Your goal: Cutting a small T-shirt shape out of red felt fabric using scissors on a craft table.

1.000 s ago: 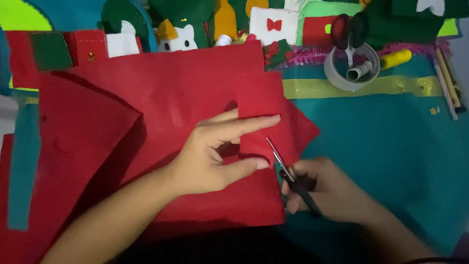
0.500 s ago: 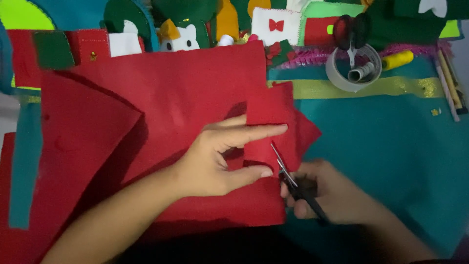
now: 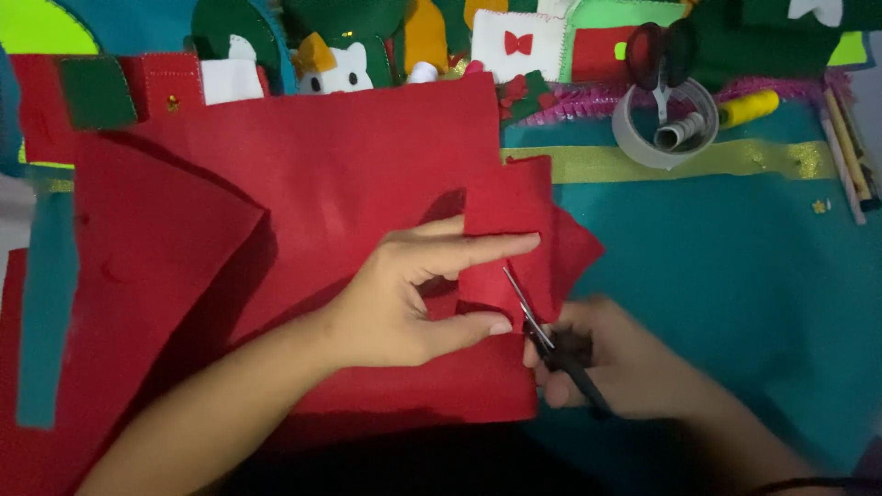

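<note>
Pinching a folded flap of the red felt sheet [image 3: 322,184] between thumb and forefinger, the left hand [image 3: 404,298] steadies it on the teal felt surface [image 3: 726,276] while the right hand [image 3: 602,354] grips small dark-handled scissors [image 3: 537,321], blades slightly parted in the felt's edge.

Open teal surface [image 3: 735,276] lies free to the right of the red felt sheet [image 3: 322,174] — but along the far edge, a tape roll [image 3: 666,129], yellow spool [image 3: 749,107] and felt pieces [image 3: 519,41] crowd the way.
</note>
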